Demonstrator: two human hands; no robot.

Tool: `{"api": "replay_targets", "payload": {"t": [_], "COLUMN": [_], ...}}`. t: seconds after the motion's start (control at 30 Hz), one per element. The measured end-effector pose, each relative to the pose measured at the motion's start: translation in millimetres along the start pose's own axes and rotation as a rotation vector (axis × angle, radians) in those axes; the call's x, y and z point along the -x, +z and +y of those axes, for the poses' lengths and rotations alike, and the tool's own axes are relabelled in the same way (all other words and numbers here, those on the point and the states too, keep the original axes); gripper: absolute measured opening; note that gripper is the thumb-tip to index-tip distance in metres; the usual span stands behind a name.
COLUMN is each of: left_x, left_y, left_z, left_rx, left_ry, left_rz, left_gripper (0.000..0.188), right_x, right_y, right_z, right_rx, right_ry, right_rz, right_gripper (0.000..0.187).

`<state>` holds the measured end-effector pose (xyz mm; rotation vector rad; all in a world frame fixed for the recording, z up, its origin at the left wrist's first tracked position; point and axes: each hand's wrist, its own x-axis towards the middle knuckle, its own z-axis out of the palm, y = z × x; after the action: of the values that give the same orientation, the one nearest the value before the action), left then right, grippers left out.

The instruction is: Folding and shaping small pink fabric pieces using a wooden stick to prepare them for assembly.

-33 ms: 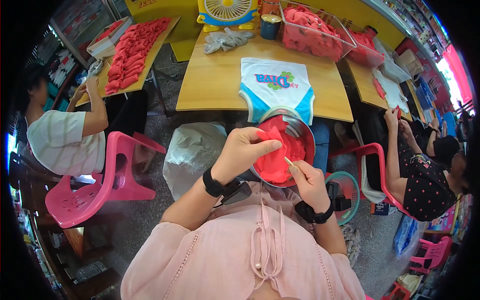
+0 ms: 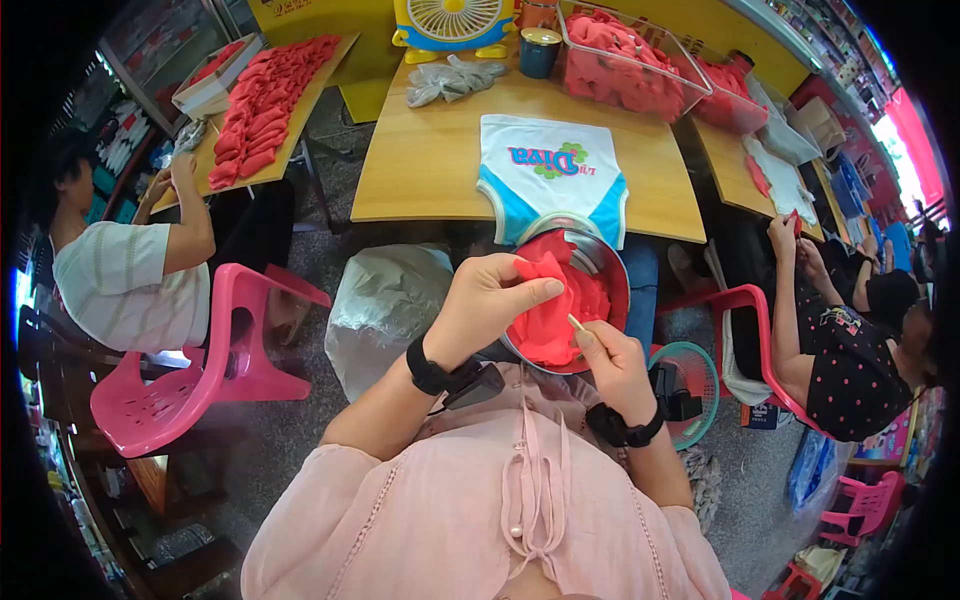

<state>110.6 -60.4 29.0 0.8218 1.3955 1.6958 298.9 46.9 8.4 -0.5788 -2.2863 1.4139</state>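
My left hand [image 2: 500,300] pinches a piece of red cloth [image 2: 545,300] between thumb and fingers. In my right hand [image 2: 618,368] is a thin, pale wooden-looking stick [image 2: 575,323], its tip against or just beside the cloth. Below both hands a round metal bowl [image 2: 622,300] holds more red cloth, and the held piece hangs over it. Just beyond the bowl, a white garment with blue and white trim [image 2: 545,135] lies over the front edge of the wooden table [image 2: 420,180].
On the table stand a yellow-blue fan [image 2: 455,25], a dark blue tin [image 2: 540,55] and a clear tub of red pieces [image 2: 630,70]. A pale sack [image 2: 385,310] is at my left, a green basket [image 2: 705,375] at my right. People sit on both sides, pink chairs [image 2: 210,370] among them.
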Motion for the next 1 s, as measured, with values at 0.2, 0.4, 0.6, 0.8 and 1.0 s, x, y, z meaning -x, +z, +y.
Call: {"api": "replay_targets", "payload": {"t": [0.2, 0.4, 0.6, 0.8, 1.0], "left_x": [1.9, -2.7, -1.4, -1.3, -0.9], "left_y": [0.0, -11.0, -7.7, 1.0, -2.6], "left_z": [9.0, -11.0, 7.4, 2.5, -9.9], "left_rx": [0.029, 0.099, -0.416, 0.366, 0.227], "left_ry": [-0.010, 0.379, 0.692, 0.039, 0.115], "left_rz": [-0.043, -0.035, -0.154, 0.029, 0.069], "left_gripper": [0.013, 0.016, 0.017, 0.025, 0.011], "right_x": [1.2, -1.7, 3.1, 3.1, 4.1], "right_y": [3.0, -14.1, -25.0, -20.2, -12.5], "right_z": [-2.0, -5.0, -13.7, -13.9, -2.5], "right_rx": [-0.548, -0.448, -0.229, -0.060, -0.038], "right_ry": [0.310, 0.327, 0.257, 0.107, 0.053], "right_rz": [-0.195, -0.273, -0.096, -0.033, 0.068], "right_gripper": [0.024, 0.024, 0.024, 0.026, 0.027]}}
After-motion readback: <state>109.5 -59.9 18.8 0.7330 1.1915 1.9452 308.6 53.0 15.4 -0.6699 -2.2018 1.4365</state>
